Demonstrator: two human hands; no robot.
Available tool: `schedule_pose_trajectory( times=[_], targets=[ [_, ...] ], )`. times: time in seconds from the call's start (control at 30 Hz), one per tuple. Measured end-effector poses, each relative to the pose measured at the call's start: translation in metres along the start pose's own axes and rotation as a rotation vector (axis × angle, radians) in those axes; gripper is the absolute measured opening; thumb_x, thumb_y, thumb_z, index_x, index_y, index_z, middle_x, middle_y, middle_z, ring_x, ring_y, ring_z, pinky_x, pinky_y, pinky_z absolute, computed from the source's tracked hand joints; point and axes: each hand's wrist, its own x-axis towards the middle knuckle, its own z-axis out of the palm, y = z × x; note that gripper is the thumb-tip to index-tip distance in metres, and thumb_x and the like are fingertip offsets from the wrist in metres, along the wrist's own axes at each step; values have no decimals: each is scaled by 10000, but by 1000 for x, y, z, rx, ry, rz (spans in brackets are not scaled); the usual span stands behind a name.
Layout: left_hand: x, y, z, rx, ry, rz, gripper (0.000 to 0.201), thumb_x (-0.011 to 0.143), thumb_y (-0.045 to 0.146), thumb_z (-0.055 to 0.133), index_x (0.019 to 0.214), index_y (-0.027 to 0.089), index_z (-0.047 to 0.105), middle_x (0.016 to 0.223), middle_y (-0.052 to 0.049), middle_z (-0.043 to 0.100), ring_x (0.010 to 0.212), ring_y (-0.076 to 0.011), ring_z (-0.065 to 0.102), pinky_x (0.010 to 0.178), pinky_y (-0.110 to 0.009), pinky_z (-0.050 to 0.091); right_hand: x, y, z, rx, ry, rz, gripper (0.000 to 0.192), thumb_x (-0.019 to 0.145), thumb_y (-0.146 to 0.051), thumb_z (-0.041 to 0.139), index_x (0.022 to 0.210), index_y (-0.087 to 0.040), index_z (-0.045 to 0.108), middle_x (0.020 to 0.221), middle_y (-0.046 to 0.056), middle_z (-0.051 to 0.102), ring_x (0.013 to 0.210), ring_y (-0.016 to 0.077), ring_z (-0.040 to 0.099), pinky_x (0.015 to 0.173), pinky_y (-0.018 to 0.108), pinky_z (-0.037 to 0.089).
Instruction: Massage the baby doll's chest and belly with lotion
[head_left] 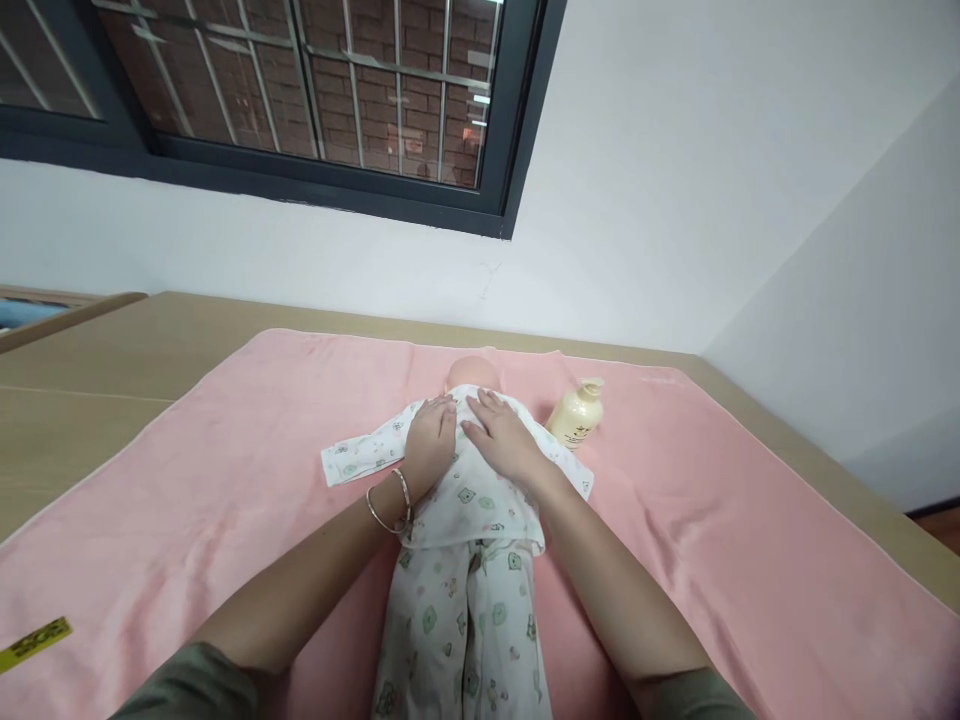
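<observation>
Sleeves of mine fill the bottom edge, then going L to R: yellow tag (34,643) on the pink towel (187,480), doll (461,520) lying mid-towel in printed pjs, head away from me. Left hand (430,443) w/ bangles lies flat on its chest, fingers spread, gripping nothing; right hand (501,435) same, palm down just beside it. Bottle (576,414) lies tipped near the doll's shoulder. Risk imo: an elbow swing could knock the bottle rolling, and pressing w/ flat palms may bunch the top or slide the doll, since nothing pins it.
</observation>
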Motion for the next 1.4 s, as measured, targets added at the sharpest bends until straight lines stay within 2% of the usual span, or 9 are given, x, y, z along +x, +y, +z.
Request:
schedule_pose_trajectory(
  times=[0.13,0.27,0.43,0.67,0.8,0.97,1.07,1.2,1.4],
  targets=[
    [-2,6,1,184,-40,115,381,929,217,420,1181,96,679,1293,-179,689,1284,-291,588,1181,-474,392,1,6,-10,-49,-1,178,526,1105,-406,338,1481,-67,482,1550,195,422,1472,289,347,1198,417,287],
    [4,4,0,238,-92,52,430,917,232,431,1271,98,634,1342,-174,657,1313,-295,564,1176,-478,398,-12,-24,-6,-274,50,327,486,1093,-371,348,1379,-41,562,1355,239,592,1305,342,525,1102,433,383],
    [16,-4,-8,258,-246,51,432,961,289,392,1260,77,620,1294,-196,673,1236,-305,608,1110,-481,452,-24,-49,-1,-319,90,206,380,1053,-255,379,1328,-104,595,1228,199,656,1189,322,599,1003,398,446],
    [-4,18,-5,487,-246,215,426,950,201,400,1289,38,601,1347,-261,621,1319,-356,545,1133,-537,395,-4,-6,-11,-88,43,259,470,1075,-392,362,1400,-105,543,1453,171,536,1368,294,466,1110,384,375],
    [1,20,-11,443,-290,265,381,928,167,406,1204,57,644,1263,-238,666,1279,-331,576,1145,-491,396,-7,-13,-11,-159,23,264,539,1066,-409,388,1469,-62,473,1476,201,505,1398,331,427,1129,418,350],
    [23,8,-23,323,-369,122,330,976,259,370,1059,140,667,1102,-161,723,1073,-285,660,997,-437,514,-25,-51,-16,-290,-37,226,337,1048,-240,388,1249,-103,622,1167,182,679,1106,307,637,890,376,491],
    [22,8,-22,321,-348,81,350,983,259,359,1098,121,660,1144,-175,718,1109,-288,656,1013,-441,503,-28,-52,-21,-274,-55,216,289,1034,-207,399,1146,-139,657,1072,144,703,977,282,674,787,345,500],
    [4,19,-14,440,-277,172,391,964,223,378,1206,63,640,1263,-234,674,1272,-336,584,1123,-507,410,-15,-26,-21,-131,-16,207,352,1074,-299,353,1173,-164,662,1187,130,692,1071,271,649,882,345,486],
    [-9,33,-13,496,-319,288,363,899,150,429,1150,51,673,1226,-256,679,1261,-368,585,1130,-523,397,0,-2,-4,-112,37,183,486,1087,-310,364,1470,-30,470,1503,189,482,1423,283,397,1173,358,291]
  ],
)
